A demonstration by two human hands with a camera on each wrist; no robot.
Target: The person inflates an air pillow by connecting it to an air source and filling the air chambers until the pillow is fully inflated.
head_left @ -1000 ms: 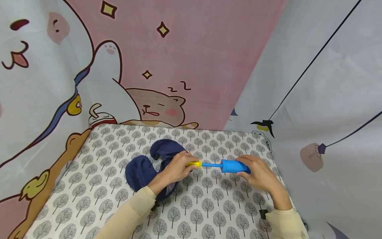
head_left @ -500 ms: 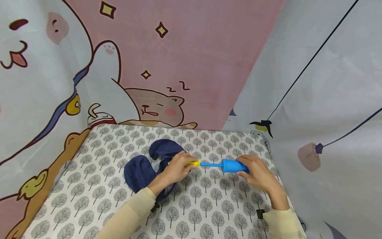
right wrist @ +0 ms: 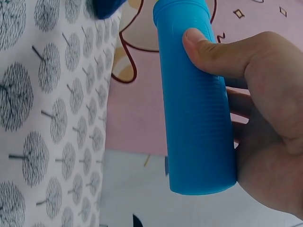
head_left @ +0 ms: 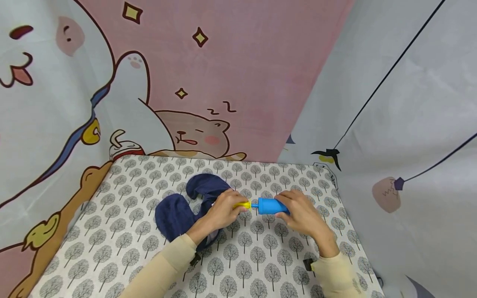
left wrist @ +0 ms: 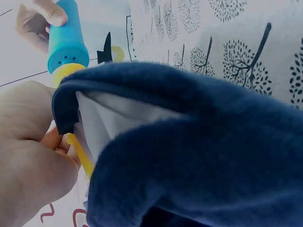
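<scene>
A blue hand air pump [head_left: 271, 206] is held level between my two hands above the table. My right hand [head_left: 299, 211] grips its barrel, the thumb lying along the side in the right wrist view. At its other end my left hand [head_left: 223, 208] pinches the yellow end piece [head_left: 243, 204]. Only a short bit of blue rod shows between the yellow piece and barrel. Beneath and beside the left hand lies a navy plush neck pillow [head_left: 172, 216]. The left wrist view shows its open edge and pale lining [left wrist: 118, 116]; the navy edge hides some left fingertips.
A white cloth with grey tree prints [head_left: 257, 256] covers the table. Behind it hangs a pink and white cartoon curtain [head_left: 261, 82], and a pale curtain [head_left: 417, 124] borders the right side.
My right hand has moved left with the barrel, sliding it over the rod toward the yellow piece. The left hand and the neck pillow stay almost in place.
</scene>
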